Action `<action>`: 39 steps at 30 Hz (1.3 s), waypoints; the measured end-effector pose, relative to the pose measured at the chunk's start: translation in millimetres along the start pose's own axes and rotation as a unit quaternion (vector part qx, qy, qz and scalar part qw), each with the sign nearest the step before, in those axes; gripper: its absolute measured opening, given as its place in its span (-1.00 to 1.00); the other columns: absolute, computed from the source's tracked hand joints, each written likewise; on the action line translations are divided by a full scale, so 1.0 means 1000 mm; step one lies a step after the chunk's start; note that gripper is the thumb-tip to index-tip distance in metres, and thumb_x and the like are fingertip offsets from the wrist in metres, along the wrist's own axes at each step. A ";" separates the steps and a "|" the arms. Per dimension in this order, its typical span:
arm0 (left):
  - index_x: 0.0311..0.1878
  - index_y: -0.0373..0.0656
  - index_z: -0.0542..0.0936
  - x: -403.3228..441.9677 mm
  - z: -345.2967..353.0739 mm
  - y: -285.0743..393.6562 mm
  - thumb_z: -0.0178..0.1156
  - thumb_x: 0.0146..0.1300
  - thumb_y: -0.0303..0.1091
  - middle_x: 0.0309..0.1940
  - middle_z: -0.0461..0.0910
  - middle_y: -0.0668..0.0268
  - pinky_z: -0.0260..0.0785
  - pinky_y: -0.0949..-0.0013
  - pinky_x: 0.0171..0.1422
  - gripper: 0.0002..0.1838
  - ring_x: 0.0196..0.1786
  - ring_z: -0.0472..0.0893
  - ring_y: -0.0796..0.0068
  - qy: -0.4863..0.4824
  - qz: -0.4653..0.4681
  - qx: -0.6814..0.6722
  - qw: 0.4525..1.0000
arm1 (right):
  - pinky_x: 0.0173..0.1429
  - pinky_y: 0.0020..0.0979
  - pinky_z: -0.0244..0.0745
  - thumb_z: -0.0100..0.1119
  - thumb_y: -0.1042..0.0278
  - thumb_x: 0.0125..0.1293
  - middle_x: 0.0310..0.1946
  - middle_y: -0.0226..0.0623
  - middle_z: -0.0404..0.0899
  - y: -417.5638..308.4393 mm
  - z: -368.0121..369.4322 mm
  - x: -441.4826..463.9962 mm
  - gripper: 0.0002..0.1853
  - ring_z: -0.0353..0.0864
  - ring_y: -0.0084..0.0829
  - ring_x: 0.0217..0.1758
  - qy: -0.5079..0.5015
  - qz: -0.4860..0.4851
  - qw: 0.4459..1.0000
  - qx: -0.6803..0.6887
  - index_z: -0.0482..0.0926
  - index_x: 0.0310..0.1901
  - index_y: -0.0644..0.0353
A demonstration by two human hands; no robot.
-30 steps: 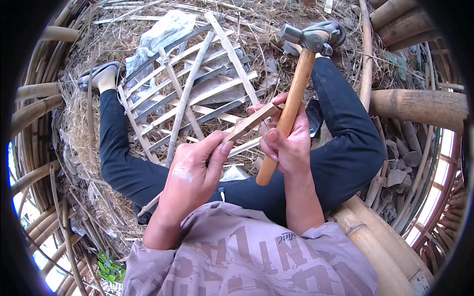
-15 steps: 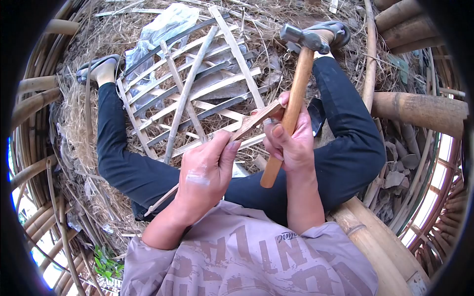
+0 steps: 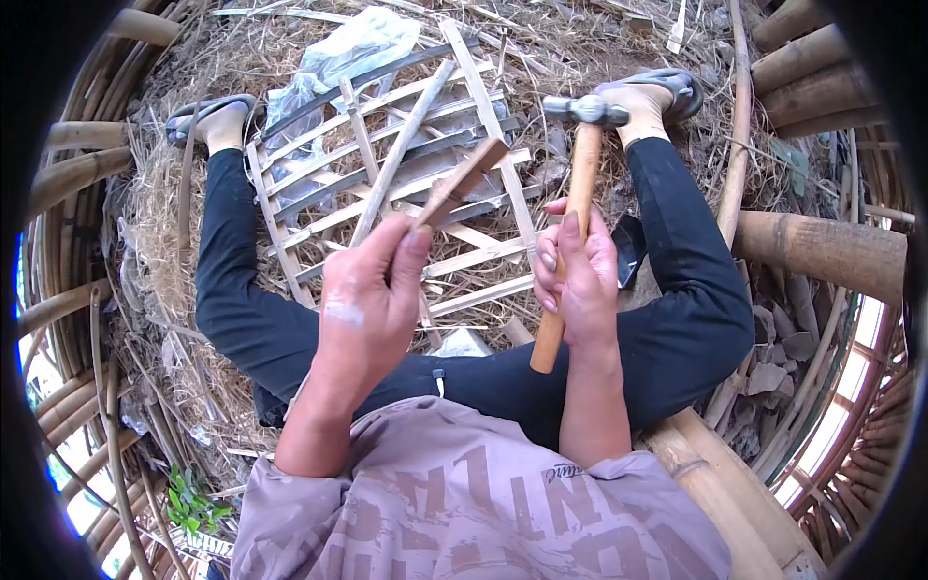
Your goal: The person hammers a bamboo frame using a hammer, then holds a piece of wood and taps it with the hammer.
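Note:
My left hand [image 3: 372, 285] is closed around a brown strip of split bamboo or wood [image 3: 462, 184], whose broad end points up and to the right. My right hand [image 3: 580, 275] grips a ball-peen hammer [image 3: 585, 164] by its wooden handle, with the metal head up and the handle's butt showing below the fingers. Strip and hammer are apart. Beyond both hands, between my legs, a lattice of pale and dark slats [image 3: 403, 152] lies on the ground.
Dry straw [image 3: 159, 232] covers the ground around the lattice. Clear plastic sheeting [image 3: 358, 48] lies at its far left corner. Thick bamboo poles [image 3: 822, 242] jut in from the right, and more stand along the left. A dark object [image 3: 630, 249] sits by my right knee.
My left hand has swung the strip up and left, away from the hammer. The right hand has let go of the strip's end and holds the hammer more upright.

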State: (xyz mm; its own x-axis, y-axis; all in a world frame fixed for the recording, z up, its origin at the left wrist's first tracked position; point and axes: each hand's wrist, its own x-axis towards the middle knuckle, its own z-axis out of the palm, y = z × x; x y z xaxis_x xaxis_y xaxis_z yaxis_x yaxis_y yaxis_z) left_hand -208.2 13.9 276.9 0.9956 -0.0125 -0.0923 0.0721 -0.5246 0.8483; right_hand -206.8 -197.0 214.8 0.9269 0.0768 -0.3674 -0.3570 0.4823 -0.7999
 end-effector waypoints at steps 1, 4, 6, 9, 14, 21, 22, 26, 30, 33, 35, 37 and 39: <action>-0.25 -0.28 0.56 0.002 -0.002 -0.001 0.12 0.61 -0.25 -0.68 0.35 0.16 0.22 0.22 -0.47 -0.69 -0.65 0.36 0.32 0.004 -0.005 -0.002 1.000 | -0.67 -0.68 0.19 0.04 0.06 0.67 -0.51 -0.52 0.34 0.003 0.001 0.000 -0.70 0.23 -0.81 -0.68 -0.002 0.017 1.000 0.002 0.37 0.11 0.12; -0.27 -0.29 0.55 0.007 -0.008 -0.005 0.09 0.63 -0.22 -0.66 0.33 0.21 0.20 0.27 -0.45 -0.65 -0.61 0.34 0.44 0.008 -0.015 -0.005 1.000 | -0.68 -0.66 0.18 -0.03 0.05 0.69 -0.51 -0.54 0.32 0.006 0.006 -0.001 -0.68 0.22 -0.80 -0.67 -0.015 0.052 0.998 0.005 0.41 0.16 0.14; -0.27 -0.29 0.55 0.009 -0.012 -0.010 0.07 0.63 -0.21 -0.64 0.32 0.23 0.18 0.29 -0.44 -0.64 -0.58 0.32 0.49 0.005 -0.015 -0.001 1.000 | -0.67 -0.67 0.17 -0.05 0.04 0.70 -0.51 -0.54 0.32 0.006 0.008 -0.003 -0.67 0.22 -0.80 -0.67 -0.036 0.065 0.997 0.013 0.41 0.16 0.14; -0.31 -0.27 0.55 0.012 -0.021 -0.015 0.02 0.67 -0.19 -0.62 0.32 0.44 0.09 0.43 -0.44 -0.59 -0.53 0.25 0.68 -0.055 -0.064 -0.126 0.988 | -0.67 -0.67 0.17 -0.06 0.02 0.70 -0.50 -0.54 0.32 0.007 0.012 -0.005 -0.65 0.22 -0.80 -0.66 -0.039 0.064 0.997 -0.004 0.41 0.17 0.15; 0.03 -0.17 0.48 0.011 -0.042 -0.003 0.22 0.57 -0.27 -0.56 0.38 0.63 0.00 0.56 -0.43 -0.80 -0.52 0.23 0.84 -0.030 -0.098 -0.177 0.979 | -0.67 -0.68 0.15 -0.08 0.04 0.71 -0.51 -0.54 0.31 0.010 0.015 -0.004 -0.64 0.20 -0.80 -0.66 -0.038 0.107 0.993 -0.013 0.40 0.23 0.16; 0.07 -0.21 0.47 0.018 -0.048 -0.030 0.20 0.57 -0.35 -0.46 0.48 0.54 0.27 0.54 -0.34 -0.82 -0.43 0.43 0.80 0.087 0.025 -0.089 0.992 | -0.69 -0.68 0.15 -0.08 0.10 0.72 -0.53 -0.53 0.31 0.012 0.018 -0.003 -0.71 0.18 -0.82 -0.69 -0.028 0.133 0.990 0.026 0.39 0.22 0.12; 0.03 -0.23 0.50 0.019 -0.047 -0.030 0.22 0.54 -0.38 -0.47 0.50 0.52 0.23 0.54 -0.36 -0.84 -0.43 0.41 0.80 0.103 0.027 -0.065 0.992 | -0.69 -0.68 0.14 -0.11 0.11 0.72 -0.53 -0.53 0.30 0.012 0.017 -0.003 -0.69 0.18 -0.81 -0.69 -0.028 0.127 0.991 0.026 0.38 0.23 0.15; -0.02 -0.31 0.58 0.020 -0.044 -0.019 0.22 0.52 -0.40 -0.49 0.57 0.34 0.28 0.40 -0.34 -0.84 -0.46 0.43 0.60 0.134 0.018 0.051 0.989 | -0.70 -0.67 0.14 -0.18 0.14 0.74 -0.53 -0.51 0.27 0.016 0.016 -0.002 -0.67 0.16 -0.79 -0.69 -0.025 0.107 0.994 0.025 0.37 0.26 0.20; 0.02 -0.32 0.61 0.023 -0.042 -0.022 0.11 0.59 -0.35 -0.55 0.51 0.22 0.27 0.29 -0.34 -0.79 -0.48 0.43 0.40 0.148 0.057 0.099 0.982 | -0.67 -0.67 0.15 -0.12 0.10 0.72 -0.53 -0.54 0.28 0.016 0.015 -0.004 -0.67 0.18 -0.80 -0.68 -0.023 0.094 0.995 0.016 0.38 0.24 0.16; 0.05 -0.30 0.62 0.025 -0.046 -0.022 -0.04 0.68 -0.24 -0.56 0.35 0.43 0.09 0.39 -0.40 -0.67 -0.49 0.27 0.60 0.112 0.044 0.102 0.988 | -0.64 -0.67 0.15 -0.08 0.05 0.71 -0.53 -0.56 0.29 0.016 0.018 -0.006 -0.65 0.20 -0.80 -0.66 -0.028 0.060 0.998 -0.023 0.38 0.23 0.15; 0.07 -0.28 0.62 0.026 -0.049 -0.022 -0.11 0.72 -0.20 -0.56 0.27 0.56 0.00 0.46 -0.42 -0.62 -0.49 0.18 0.74 0.073 0.024 0.066 0.995 | -0.64 -0.66 0.13 -0.09 0.05 0.71 -0.54 -0.56 0.28 0.016 0.019 -0.008 -0.64 0.19 -0.81 -0.66 -0.033 0.029 0.997 -0.058 0.39 0.24 0.15; 0.07 -0.26 0.63 0.026 -0.051 -0.022 -0.12 0.72 -0.21 -0.56 0.24 0.58 -0.02 0.47 -0.41 -0.62 -0.49 0.16 0.76 0.033 0.002 -0.006 0.999 | -0.66 -0.66 0.12 -0.12 0.07 0.72 -0.55 -0.56 0.26 0.018 0.020 -0.009 -0.65 0.17 -0.81 -0.68 -0.040 -0.002 0.995 -0.092 0.39 0.25 0.17; 0.02 -0.28 0.63 0.027 -0.051 -0.016 -0.05 0.69 -0.24 -0.59 0.28 0.45 0.05 0.37 -0.41 -0.66 -0.49 0.22 0.66 0.031 -0.016 -0.020 0.999 | -0.65 -0.66 0.12 -0.10 0.07 0.72 -0.54 -0.57 0.26 0.018 0.020 -0.010 -0.65 0.16 -0.80 -0.67 -0.053 -0.014 0.994 -0.097 0.40 0.24 0.17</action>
State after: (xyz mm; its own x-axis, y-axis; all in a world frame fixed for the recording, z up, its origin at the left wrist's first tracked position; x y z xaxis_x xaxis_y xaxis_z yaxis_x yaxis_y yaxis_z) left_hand -179.8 65.2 287.7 0.9945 0.0570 -0.0882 0.1048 -0.4895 0.8657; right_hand -220.3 -171.1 213.4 0.9401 0.1617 -0.3000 -0.3370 0.3086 -0.8895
